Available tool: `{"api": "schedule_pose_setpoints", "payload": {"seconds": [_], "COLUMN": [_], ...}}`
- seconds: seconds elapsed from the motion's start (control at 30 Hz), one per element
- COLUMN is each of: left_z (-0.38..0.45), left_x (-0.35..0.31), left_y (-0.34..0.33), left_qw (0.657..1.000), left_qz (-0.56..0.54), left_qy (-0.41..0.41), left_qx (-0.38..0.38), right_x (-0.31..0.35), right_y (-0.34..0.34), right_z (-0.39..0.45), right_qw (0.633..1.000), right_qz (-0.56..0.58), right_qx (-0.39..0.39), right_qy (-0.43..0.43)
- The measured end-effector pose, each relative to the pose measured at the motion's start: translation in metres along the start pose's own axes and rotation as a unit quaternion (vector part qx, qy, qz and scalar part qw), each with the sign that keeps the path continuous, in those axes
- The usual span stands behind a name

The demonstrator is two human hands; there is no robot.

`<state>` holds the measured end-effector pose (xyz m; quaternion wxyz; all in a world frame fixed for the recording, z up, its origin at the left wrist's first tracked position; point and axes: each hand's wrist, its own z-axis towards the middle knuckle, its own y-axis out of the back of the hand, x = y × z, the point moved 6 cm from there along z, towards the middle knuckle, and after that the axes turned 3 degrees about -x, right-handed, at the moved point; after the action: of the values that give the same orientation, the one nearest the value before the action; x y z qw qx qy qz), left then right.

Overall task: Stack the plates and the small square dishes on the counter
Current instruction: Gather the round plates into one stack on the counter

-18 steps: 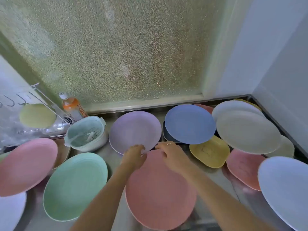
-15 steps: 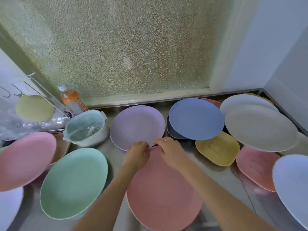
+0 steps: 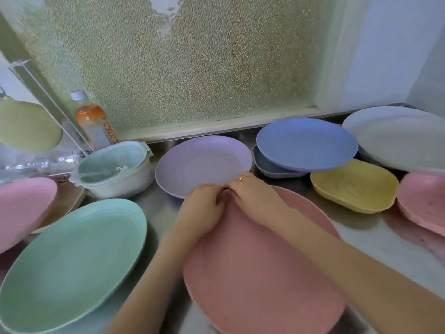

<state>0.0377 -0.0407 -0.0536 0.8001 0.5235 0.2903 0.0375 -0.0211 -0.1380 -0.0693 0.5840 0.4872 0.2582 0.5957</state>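
Both hands meet at the far edge of a large salmon-pink plate (image 3: 260, 266) that lies on the steel counter (image 3: 375, 239) in front of the person. The left hand (image 3: 201, 208) and the right hand (image 3: 252, 194), which wears a ring, have their fingers curled over that far rim, knuckles almost touching; whether the fingertips also grip the lilac plate (image 3: 202, 162) just behind cannot be told, since its near edge sits right at the fingers. A mint-green plate (image 3: 69, 261) lies to the left, a pink plate (image 3: 21, 208) beyond it. To the right, a blue plate (image 3: 305, 143) rests on a dark grey-blue square dish (image 3: 269, 167), beside a yellow square dish (image 3: 354, 186), a pink square dish (image 3: 423, 198) and a grey-white plate (image 3: 397, 136). A colander bowl (image 3: 113, 167) and an orange bottle (image 3: 94, 121) stand by the frosted window (image 3: 183, 63).
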Motion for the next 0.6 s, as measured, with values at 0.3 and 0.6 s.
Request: {"api": "schedule_pose_setpoints", "payload": {"seconds": [0.3, 0.6], "left_z": [-0.055, -0.073], "left_x": [0.002, 0.017], "left_y": [0.033, 0.026], "left_qw": [0.972, 0.923], "left_qz": [-0.197, -0.321], "left_qy": [0.079, 0.197], "left_qx": [-0.101, -0.081], "right_x": [0.015, 0.013], "right_y": [0.022, 0.026], "right_z": [0.006, 0.002], "right_qw": [0.994, 0.988], "right_qz": [0.058, 0.056], "right_qx": [0.019, 0.065], "right_qy": [-0.093, -0.127]}}
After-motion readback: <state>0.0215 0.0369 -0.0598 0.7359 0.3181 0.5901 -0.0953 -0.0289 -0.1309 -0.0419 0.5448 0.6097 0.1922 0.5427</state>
